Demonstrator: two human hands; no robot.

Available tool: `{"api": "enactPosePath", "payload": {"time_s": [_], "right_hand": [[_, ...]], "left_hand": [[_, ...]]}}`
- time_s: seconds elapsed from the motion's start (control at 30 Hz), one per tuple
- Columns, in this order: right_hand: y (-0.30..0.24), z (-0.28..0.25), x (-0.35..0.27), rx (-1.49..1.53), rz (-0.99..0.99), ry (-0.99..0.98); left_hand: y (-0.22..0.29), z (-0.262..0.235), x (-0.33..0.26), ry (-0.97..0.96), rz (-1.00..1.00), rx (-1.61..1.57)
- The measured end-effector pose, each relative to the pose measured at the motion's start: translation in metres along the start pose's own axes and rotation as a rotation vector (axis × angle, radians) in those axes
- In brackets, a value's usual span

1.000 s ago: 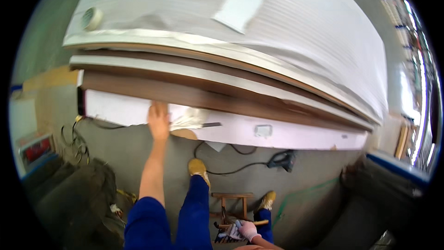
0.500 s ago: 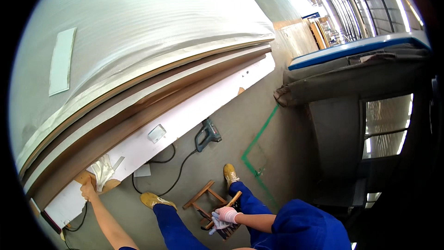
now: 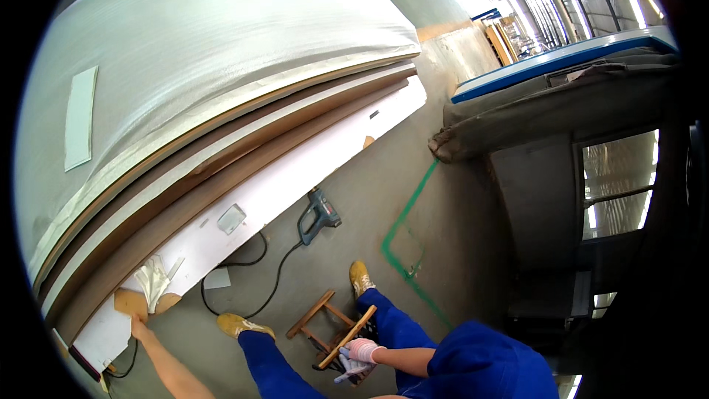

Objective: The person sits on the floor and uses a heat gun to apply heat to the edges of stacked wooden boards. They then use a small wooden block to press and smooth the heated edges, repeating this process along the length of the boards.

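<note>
My left hand [image 3: 139,327] is bare and closed at the lower edge of a tan sheet [image 3: 130,303], which lies on the white board [image 3: 295,170]. Beside that sheet is a crumpled white cloth [image 3: 153,281]. A pale glove with a pink striped cuff covers my right hand [image 3: 360,351]. Its fingers are wrapped round the top bar of a small wooden folding stool [image 3: 325,315], held tilted between my legs. Part of the stool's seat is hidden behind the hand.
A dark heat gun [image 3: 319,216] with a black cord lies on the floor. Brown panels [image 3: 244,155] are stacked under a film-wrapped top [image 3: 221,22]. A clear box [image 3: 231,219] rests on the white board. Right stands a dark-draped, blue-edged table [image 3: 561,66]; green tape [image 3: 402,222] marks the floor.
My left hand has slid down the tan sheet to its lower edge, baring more of it. The stool's top bar has swung in my right hand. The whole view has shifted slightly.
</note>
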State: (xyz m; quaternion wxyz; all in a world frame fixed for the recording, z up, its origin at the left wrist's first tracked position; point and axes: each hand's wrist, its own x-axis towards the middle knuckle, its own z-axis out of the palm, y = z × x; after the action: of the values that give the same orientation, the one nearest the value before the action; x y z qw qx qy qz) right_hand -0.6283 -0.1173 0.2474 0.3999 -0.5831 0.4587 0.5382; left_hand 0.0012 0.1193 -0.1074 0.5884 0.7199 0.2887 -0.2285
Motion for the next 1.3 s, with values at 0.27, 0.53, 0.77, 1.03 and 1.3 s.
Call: {"api": "enactPosePath", "payload": {"time_s": [0.27, 0.53, 0.77, 1.03, 1.3], "right_hand": [[0.052, 0.017, 0.041, 0.226, 0.287, -0.049], [0.037, -0.023, 0.048, -0.396, -0.054, 0.167], [0.071, -0.039, 0.120, -0.916, -0.374, -0.265], [0.112, -0.133, 0.117, -1.013, -0.483, -0.223], [0.156, -0.263, 0.128, -1.284, -0.528, -0.165]], "left_hand": [[-0.088, -0.106, -0.152, 0.455, 0.075, -0.102], [-0.114, 0.013, -0.334, 0.172, -0.315, -0.221], [-0.117, 0.194, -0.488, -0.192, -0.422, -0.264], [-0.113, 0.262, -0.507, -0.498, -0.308, 0.070], [-0.055, 0.262, -0.513, -0.592, 0.001, 0.158]]}}
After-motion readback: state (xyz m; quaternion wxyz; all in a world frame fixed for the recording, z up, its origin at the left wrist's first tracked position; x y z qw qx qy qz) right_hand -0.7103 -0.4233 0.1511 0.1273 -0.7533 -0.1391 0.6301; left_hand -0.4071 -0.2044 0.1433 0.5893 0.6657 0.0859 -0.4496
